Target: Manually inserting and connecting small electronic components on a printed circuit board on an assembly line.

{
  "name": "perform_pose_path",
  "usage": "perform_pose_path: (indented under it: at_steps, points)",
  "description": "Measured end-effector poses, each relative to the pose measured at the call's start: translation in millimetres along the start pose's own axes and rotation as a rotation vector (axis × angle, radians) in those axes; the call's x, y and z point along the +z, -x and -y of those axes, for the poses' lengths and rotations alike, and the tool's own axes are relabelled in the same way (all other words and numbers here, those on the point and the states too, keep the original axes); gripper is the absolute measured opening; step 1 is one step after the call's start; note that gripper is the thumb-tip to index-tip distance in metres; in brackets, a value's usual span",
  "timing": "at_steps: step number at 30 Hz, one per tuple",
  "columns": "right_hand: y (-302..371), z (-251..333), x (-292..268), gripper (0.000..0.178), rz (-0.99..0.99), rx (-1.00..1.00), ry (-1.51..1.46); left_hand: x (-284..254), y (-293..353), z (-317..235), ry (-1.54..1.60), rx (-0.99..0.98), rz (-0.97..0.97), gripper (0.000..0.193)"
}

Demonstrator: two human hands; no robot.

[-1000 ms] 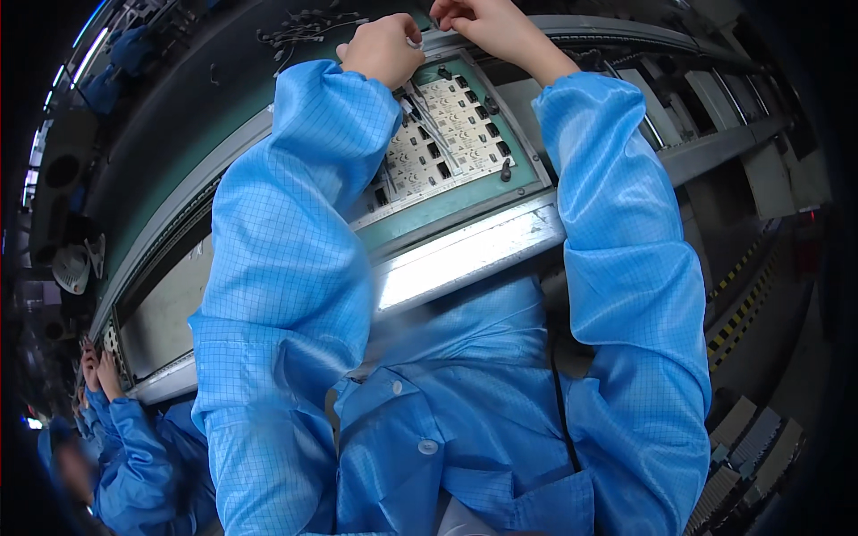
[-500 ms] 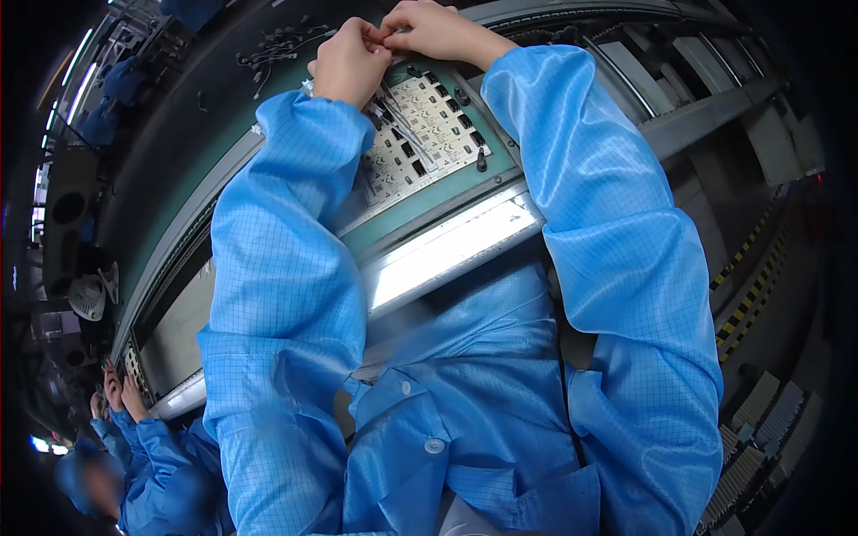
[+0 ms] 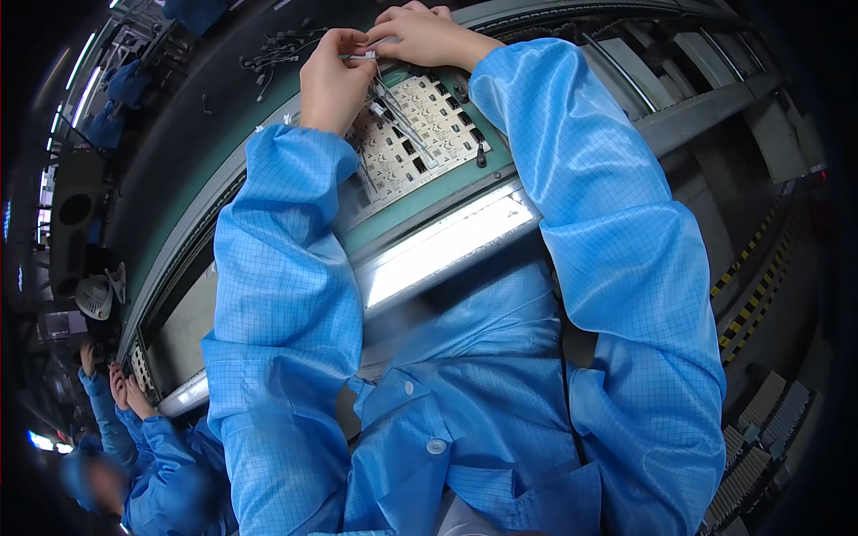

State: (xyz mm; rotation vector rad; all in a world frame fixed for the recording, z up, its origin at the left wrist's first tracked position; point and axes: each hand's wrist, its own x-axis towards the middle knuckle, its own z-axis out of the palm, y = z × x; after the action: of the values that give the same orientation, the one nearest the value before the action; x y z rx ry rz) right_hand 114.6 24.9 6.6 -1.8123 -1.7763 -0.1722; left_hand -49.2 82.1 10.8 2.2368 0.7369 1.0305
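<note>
At the top centre of the frame, left hand [image 3: 332,79] and right hand [image 3: 427,36] each pinch a small white connector [image 3: 363,55] above a pale circuit panel [image 3: 418,134], wires trailing down.

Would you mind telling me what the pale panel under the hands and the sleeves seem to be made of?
The panel: apparently rigid circuit-board laminate, matte off-white, carrying rows of small dark parts. The sleeves: thin woven fabric, slightly sheeny blue with a fine grid, creasing softly.
</note>
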Motion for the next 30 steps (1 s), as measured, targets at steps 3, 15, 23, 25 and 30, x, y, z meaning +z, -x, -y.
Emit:
perform_pose_path:
  at_steps: [3,15,23,25,30]
  points:
    - [-1,7,13,0.022,-0.027,-0.007,0.064,-6,2,0,-0.044,0.012,0.018,0.026]
    - [35,-11,-35,0.008,-0.082,-0.107,0.017,8,-6,1,-0.279,0.375,0.093,0.022]
    - [39,-14,-35,0.007,-0.088,-0.294,0.196,11,3,-3,-0.424,0.375,0.151,0.019]
    - [40,-15,-32,0.007,-0.073,-0.268,0.215,7,3,-3,-0.468,0.351,0.052,0.017]
    - [36,-12,-31,0.008,-0.073,-0.209,0.124,1,-4,-3,-0.657,0.026,0.049,0.029]
